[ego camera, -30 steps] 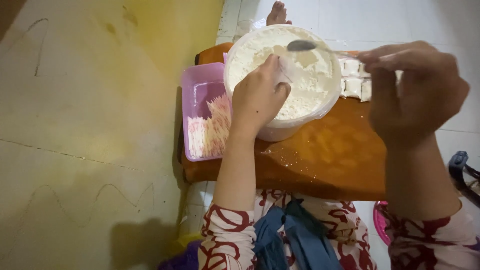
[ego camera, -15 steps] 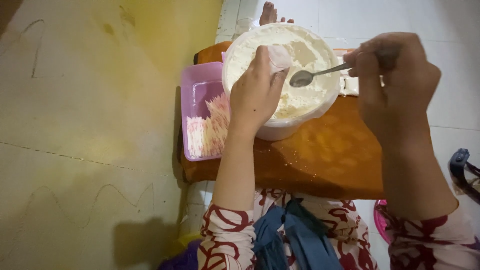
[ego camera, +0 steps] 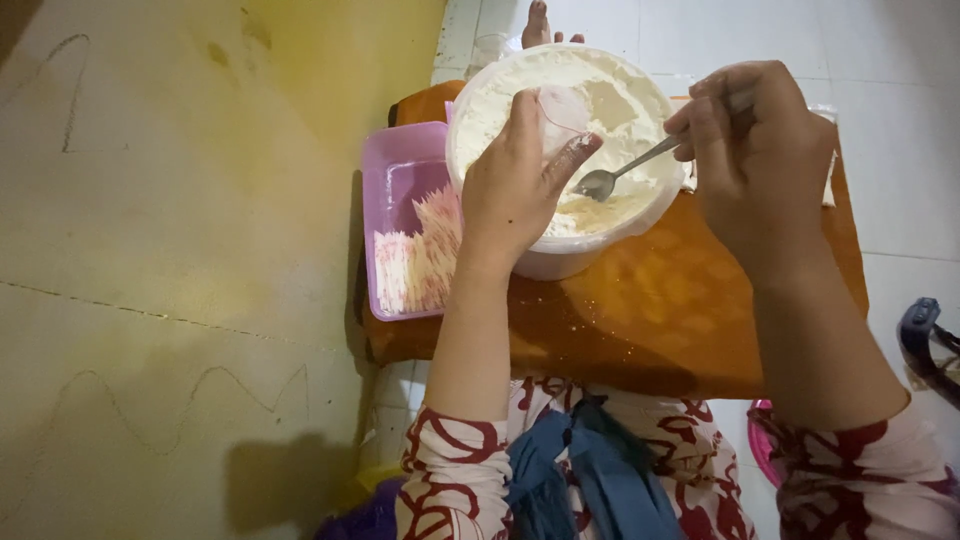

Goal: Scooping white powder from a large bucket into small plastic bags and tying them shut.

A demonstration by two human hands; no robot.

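A large white tub full of pale flour-like powder stands on a small orange-brown wooden table. My left hand hovers over the tub and pinches a small clear plastic bag open. My right hand grips the handle of a metal spoon; the spoon's bowl sits low in the powder, just right of the bag.
A pink plastic box with thin pink-and-white sticks lies left of the tub. A yellow wall fills the left side. White floor tiles and a bare foot show beyond the table. A dark object sits at the right edge.
My right hand has come leftward and down, bringing the spoon from above the tub's far rim into the powder beside the bag. My left hand stays on the bag.
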